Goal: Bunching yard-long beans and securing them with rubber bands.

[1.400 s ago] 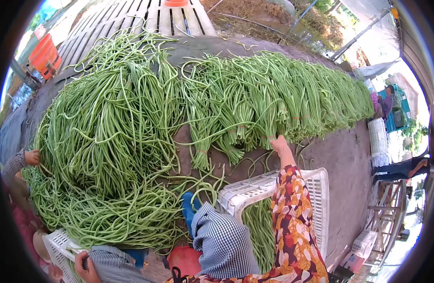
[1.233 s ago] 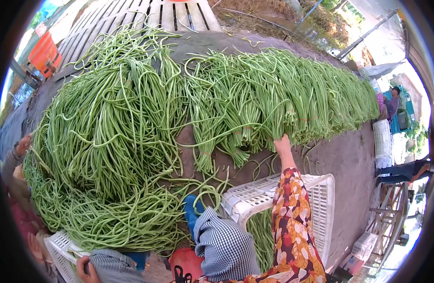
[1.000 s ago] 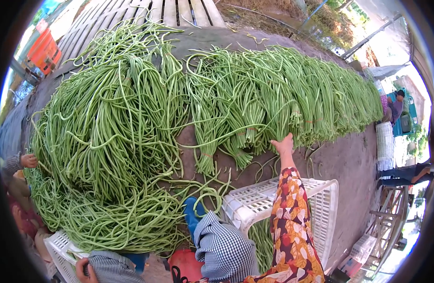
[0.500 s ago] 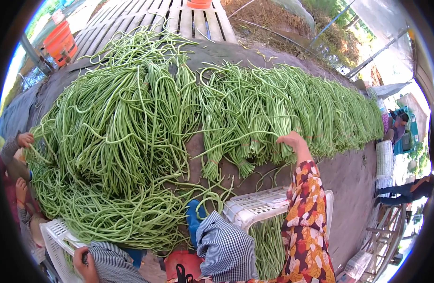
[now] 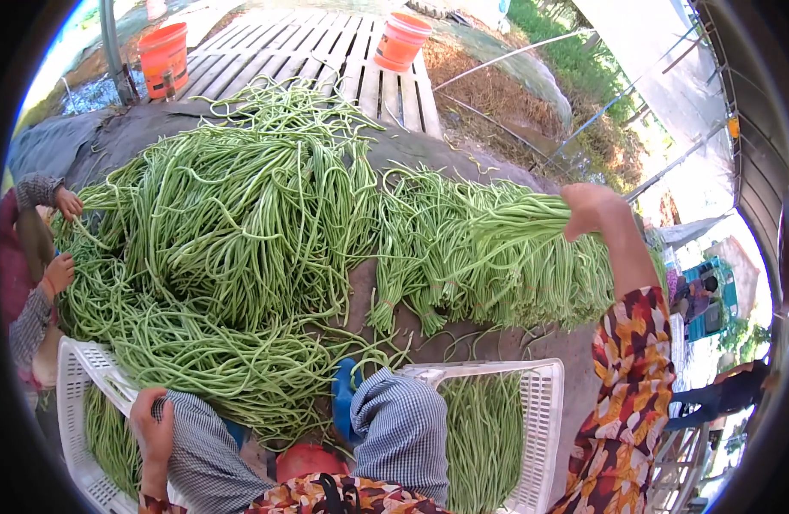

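While right grip [image 5: 593, 208] clasps its end, bean bundle [image 5: 516, 218], extending left

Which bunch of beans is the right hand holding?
The bunch gripped at one end by the right hand: it stretches sideways over the other bunches, which lie side by side in a row.

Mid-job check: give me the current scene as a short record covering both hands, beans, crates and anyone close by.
Left hand: at the left knee, nothing seen in it
Right hand: gripping a bean bundle over the bundle row
Heap: large green bean heap, left of the row
Crates: left crate and right crate, both white, holding beans
Nearby: co-worker's hands at the heap's left edge
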`<state>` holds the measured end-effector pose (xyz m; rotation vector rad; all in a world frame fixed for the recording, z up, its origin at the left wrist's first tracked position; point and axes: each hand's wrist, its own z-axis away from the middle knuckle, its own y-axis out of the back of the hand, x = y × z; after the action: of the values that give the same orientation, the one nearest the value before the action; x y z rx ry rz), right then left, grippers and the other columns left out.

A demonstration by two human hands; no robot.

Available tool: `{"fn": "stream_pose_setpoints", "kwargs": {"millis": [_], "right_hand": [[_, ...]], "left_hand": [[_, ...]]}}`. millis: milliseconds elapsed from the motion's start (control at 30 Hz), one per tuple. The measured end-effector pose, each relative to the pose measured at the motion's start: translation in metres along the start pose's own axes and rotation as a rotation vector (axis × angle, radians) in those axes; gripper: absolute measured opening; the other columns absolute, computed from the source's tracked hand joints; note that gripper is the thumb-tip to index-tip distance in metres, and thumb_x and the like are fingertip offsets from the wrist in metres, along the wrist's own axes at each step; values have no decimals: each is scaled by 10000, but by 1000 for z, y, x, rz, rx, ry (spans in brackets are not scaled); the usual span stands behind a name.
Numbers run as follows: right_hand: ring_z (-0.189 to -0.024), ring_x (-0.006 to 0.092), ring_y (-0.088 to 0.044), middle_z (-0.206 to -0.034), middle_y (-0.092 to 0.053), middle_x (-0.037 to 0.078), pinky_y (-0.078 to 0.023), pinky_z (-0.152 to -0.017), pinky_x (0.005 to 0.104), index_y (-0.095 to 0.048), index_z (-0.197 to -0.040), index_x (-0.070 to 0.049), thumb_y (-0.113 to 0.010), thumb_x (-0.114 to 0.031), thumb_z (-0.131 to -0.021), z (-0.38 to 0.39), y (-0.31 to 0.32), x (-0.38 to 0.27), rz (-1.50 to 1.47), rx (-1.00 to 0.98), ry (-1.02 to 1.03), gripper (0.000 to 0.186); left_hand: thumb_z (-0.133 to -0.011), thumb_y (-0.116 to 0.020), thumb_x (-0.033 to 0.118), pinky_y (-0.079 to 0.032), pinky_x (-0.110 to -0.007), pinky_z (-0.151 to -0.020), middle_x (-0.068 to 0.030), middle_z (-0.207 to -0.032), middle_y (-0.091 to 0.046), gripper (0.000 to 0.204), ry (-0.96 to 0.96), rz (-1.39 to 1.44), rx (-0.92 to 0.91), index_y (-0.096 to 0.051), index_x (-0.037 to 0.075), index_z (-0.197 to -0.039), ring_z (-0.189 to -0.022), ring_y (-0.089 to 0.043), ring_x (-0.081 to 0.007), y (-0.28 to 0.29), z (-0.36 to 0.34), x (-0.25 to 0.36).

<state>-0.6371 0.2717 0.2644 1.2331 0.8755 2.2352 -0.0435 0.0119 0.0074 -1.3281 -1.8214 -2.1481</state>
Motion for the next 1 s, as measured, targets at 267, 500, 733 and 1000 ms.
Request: {"fn": "stream_pose_setpoints", "kwargs": {"millis": [267,500,733,1000], "right_hand": [[-908,176,-614,-857,-656,23,-419,-898,331,-624,-994,-187,-662,5,-745,132,56,-57,367,896,439,317],[-919,143,-589,-874,-636,-8,-407,-913,339,-610,-1071,-228,-620,-87,-785,158,40,-124,320,1135,711,319],[-926,161,-560,-861,-576,-16,-395,-979,354,-599,-1013,-178,-621,-64,-754,230,64,-180,324,1531,989,283],[-968,128,-554,-869,-567,-46,-355,-1036,354,-569,-912,-151,-638,-131,-746,248,63,-233,223,1790,1184,181]], "left_hand": [[-721,-658,12,-475,-385,-793,-139,-924,-622,210,-106,26,27,-614,30,-926,-892,-600,-327,16,15,-8],[-758,-716,122,-467,-384,-902,-140,-1098,-622,378,-407,156,50,-584,44,-1103,-1054,-583,-324,41,4,46],[-780,-749,283,-358,-384,-1050,-180,-1318,-510,709,-793,382,-59,-419,13,-1346,-1270,-459,-306,56,-28,168],[-679,-841,328,-393,-340,-1015,-139,-1261,-539,872,-457,970,-636,-396,-7,-1350,-1203,-492,-210,56,-44,184]]}}
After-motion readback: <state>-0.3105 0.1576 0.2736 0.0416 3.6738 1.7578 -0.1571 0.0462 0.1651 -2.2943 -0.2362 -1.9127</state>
